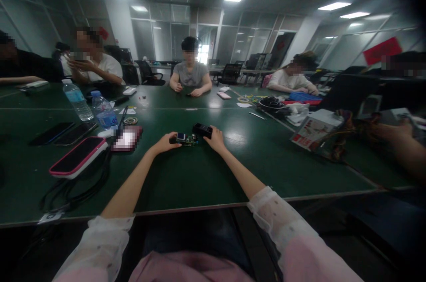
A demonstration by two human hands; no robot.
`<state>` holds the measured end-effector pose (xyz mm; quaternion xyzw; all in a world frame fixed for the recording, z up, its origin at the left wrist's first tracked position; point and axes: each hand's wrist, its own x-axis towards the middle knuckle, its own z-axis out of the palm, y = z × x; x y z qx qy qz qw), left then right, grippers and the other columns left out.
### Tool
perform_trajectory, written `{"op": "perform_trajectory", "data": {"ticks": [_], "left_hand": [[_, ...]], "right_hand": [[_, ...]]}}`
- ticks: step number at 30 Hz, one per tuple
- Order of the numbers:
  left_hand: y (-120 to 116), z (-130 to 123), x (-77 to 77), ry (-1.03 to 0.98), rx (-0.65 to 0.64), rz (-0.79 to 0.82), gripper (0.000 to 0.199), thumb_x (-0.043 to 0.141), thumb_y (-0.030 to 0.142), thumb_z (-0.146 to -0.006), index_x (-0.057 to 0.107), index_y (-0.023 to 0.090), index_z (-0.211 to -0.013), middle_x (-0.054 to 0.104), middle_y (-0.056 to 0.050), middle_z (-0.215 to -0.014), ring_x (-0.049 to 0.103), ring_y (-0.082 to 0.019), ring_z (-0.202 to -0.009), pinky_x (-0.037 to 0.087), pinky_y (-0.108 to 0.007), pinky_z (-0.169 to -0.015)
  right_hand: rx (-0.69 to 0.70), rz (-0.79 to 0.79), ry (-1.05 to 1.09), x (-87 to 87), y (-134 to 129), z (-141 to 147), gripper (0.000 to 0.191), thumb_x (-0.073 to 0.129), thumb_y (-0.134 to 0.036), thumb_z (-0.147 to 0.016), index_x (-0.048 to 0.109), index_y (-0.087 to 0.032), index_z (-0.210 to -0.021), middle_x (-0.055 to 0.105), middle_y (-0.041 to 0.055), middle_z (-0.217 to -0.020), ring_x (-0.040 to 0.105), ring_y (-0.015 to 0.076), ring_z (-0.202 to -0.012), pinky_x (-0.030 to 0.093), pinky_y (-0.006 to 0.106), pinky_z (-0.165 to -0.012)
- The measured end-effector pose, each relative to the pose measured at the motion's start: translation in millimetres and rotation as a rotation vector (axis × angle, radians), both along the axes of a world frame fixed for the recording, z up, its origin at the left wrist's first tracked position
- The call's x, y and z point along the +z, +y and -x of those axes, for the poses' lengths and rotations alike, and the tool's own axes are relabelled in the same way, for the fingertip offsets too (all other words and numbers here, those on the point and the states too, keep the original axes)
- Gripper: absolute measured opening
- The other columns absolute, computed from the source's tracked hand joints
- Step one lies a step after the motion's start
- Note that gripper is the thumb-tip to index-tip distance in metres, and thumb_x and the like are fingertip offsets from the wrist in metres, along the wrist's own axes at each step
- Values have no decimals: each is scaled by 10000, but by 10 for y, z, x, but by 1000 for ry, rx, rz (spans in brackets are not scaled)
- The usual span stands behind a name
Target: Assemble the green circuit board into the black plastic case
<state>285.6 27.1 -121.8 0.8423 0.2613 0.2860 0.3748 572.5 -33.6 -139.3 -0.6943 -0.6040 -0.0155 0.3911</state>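
Observation:
Between thumb and fingers, my left hand (167,142) grips a small green circuit board (190,141) with a little square screen (181,136) at its left end. Close by on the right, my right hand (216,140) is wrapped round the end of a black oblong case (202,130). Board and case are near each other over the middle of the green table (199,175); whether they touch I cannot tell. What lies inside the case is too dark to make out.
To the left are a pink-rimmed case (78,158), two phones, black cables (89,180) and two water bottles (105,111). A metal box with wires (317,129) stands at the right, near another person's hand (396,130). Several people sit around the table.

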Motion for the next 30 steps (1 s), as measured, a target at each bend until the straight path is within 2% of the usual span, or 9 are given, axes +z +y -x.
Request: {"op": "perform_trajectory", "data": {"ticks": [5,13,23,30], "left_hand": [[9,10,2,1,9,-2,507,734,342,-726,572,181,-1178,621,-105,-1196,574,-271,-1132,398,-476,-1006],[23,12,-13,-3,10,7,513,732,342,-728,570,188,-1190,616,-102,-1211,573,-262,-1138,379,-479,-1023],[58,20,-48,-9,12,12,530,715,329,-740,551,193,-1225,595,-110,-1243,559,-267,-1163,376,-494,-1025],[80,16,-66,-27,21,15,585,722,302,-735,518,189,-1272,574,-118,-1280,549,-270,-1181,369,-490,-1042]], "right_hand": [[6,13,-32,-23,16,0,661,675,-293,-735,408,-149,-1322,545,181,-1218,491,355,-1127,421,503,-915],[32,-22,0,-10,43,-38,615,687,-309,-739,446,-178,-1290,567,155,-1183,505,330,-1108,441,475,-887],[33,-52,13,20,34,-30,615,706,-346,-726,467,-205,-1275,552,145,-1185,499,338,-1108,440,508,-892],[75,-60,68,3,30,-24,548,700,-231,-712,511,-212,-1227,569,127,-1165,509,324,-1112,443,513,-913]]}}
